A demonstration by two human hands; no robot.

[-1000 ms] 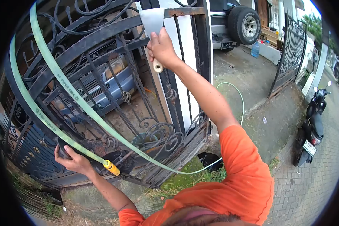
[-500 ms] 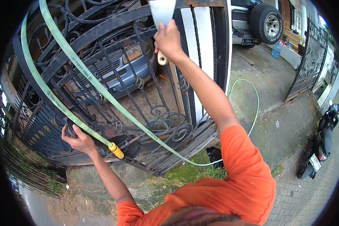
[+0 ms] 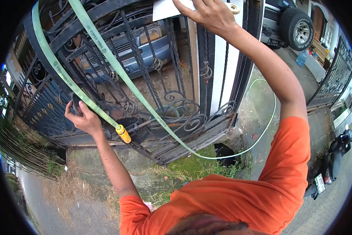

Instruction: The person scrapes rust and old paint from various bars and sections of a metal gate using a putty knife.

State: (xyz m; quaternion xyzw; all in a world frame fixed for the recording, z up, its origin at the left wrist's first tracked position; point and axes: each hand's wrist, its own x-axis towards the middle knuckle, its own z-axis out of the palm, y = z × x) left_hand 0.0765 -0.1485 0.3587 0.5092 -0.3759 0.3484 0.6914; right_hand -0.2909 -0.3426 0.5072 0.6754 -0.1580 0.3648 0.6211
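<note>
My right hand (image 3: 214,16) is raised at the top, near the gate's upper rail. It holds a scraper, with the wide flat blade (image 3: 166,10) to its left and the pale handle end (image 3: 234,8) showing at its right. My left hand (image 3: 86,120) is at the lower left of the black iron gate (image 3: 138,62). Its thumb and fingers are bent around a dark piece (image 3: 76,102) that I cannot make out. Just beside it, a green hose (image 3: 62,78) with a yellow nozzle (image 3: 123,134) hangs over the gate.
Behind the bars stands a blue-grey car (image 3: 133,55). To the right are a vehicle with a spare wheel (image 3: 297,29), a blue water bottle (image 3: 301,58) and a parked motorbike (image 3: 334,156). A dark hole (image 3: 225,153) lies below the gate beside grass.
My right hand has moved right and higher in view, and the scraper has turned from blade-up to blade-left. My left hand stays by the same dark piece. The view has shifted.
</note>
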